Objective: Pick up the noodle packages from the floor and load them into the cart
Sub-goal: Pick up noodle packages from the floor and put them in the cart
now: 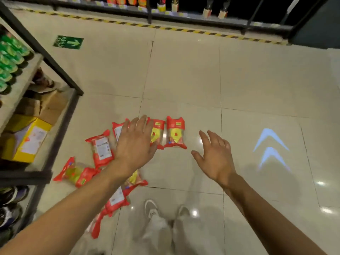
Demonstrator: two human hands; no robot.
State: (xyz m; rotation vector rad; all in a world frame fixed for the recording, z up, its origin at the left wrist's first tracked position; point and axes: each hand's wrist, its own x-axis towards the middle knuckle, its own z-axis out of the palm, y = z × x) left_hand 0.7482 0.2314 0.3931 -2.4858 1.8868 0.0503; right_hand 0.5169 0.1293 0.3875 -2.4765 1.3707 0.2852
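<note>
Left hand (pixel 135 144) is spread, empty, hovering over the packs (pixel 102 149) strewn on the floor (pixel 184 80); right hand (pixel 214 155) also splayed, empty, just right of the last pack (pixel 175 133). That pack's long axis points away from the person. No cart in view
</note>
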